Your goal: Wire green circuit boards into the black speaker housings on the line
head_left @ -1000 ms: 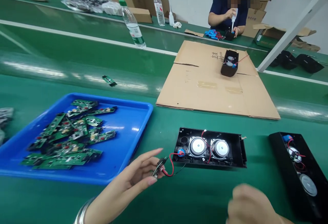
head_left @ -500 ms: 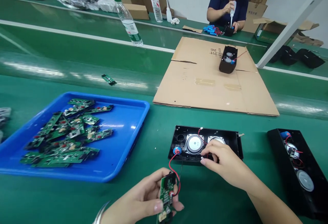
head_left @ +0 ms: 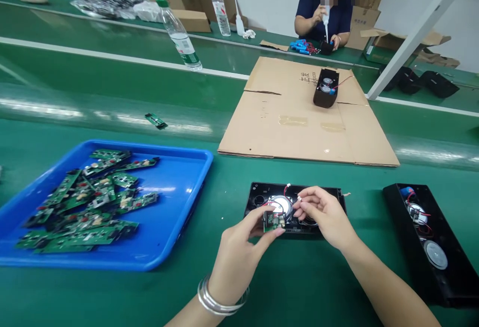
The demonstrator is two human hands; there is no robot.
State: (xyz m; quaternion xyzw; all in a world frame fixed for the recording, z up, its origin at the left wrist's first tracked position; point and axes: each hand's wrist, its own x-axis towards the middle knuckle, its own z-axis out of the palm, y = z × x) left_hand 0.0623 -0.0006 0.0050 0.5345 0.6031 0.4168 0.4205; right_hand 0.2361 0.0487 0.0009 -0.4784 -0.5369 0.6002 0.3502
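My left hand (head_left: 247, 247) grips a small green circuit board (head_left: 274, 220) between thumb and fingers, holding it over the near left part of a black speaker housing (head_left: 333, 193). Close to its right, my right hand (head_left: 325, 214) pinches a small white wire connector (head_left: 299, 198). The housing lies flat with its inside facing up. A round speaker driver (head_left: 280, 206) shows behind the board, and a second one is mostly hidden under my right hand. Another thin red wire with a white plug (head_left: 288, 185) sticks up at the housing's far edge.
At left stands a blue tray (head_left: 207, 167) holding several circuit boards (head_left: 101, 192). A second speaker housing (head_left: 430, 237) lies at right. Beyond are a cardboard sheet (head_left: 262, 122) bearing another housing (head_left: 326, 87), a loose board (head_left: 156, 121), a tilted bottle (head_left: 181, 37), and a co-worker (head_left: 322, 12) holding a squeeze bottle.
My left hand has carried the circuit board up and right from the table's near side to above the housing, turning it. My right hand has lifted slightly with the connector. The view has shifted a little.
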